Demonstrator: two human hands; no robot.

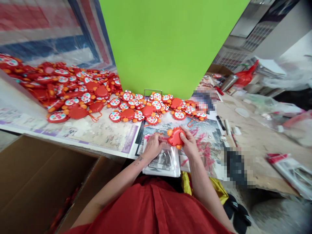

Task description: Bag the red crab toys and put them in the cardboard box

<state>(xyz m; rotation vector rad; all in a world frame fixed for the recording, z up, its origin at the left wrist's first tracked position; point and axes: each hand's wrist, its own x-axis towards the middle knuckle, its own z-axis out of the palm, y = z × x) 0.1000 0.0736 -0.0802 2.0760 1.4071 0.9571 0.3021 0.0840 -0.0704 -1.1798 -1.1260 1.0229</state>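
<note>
My right hand [188, 143] grips a red crab-shaped toy [175, 137] with orange feet, its plain back facing up. My left hand [153, 145] is closed on the mouth of a clear plastic bag [162, 161] that lies on the table in front of me, right beside the toy. A small stack of such bags rests under it at the table's near edge. Many more red crab toys [136, 109] lie spread across the table beyond my hands, some showing coloured buttons.
A bigger heap of the toys [56, 87] fills the far left. A green panel [168, 42] stands behind. An open cardboard box [44, 182] sits at lower left. Pens [225, 125], bags and clutter cover the right side of the table.
</note>
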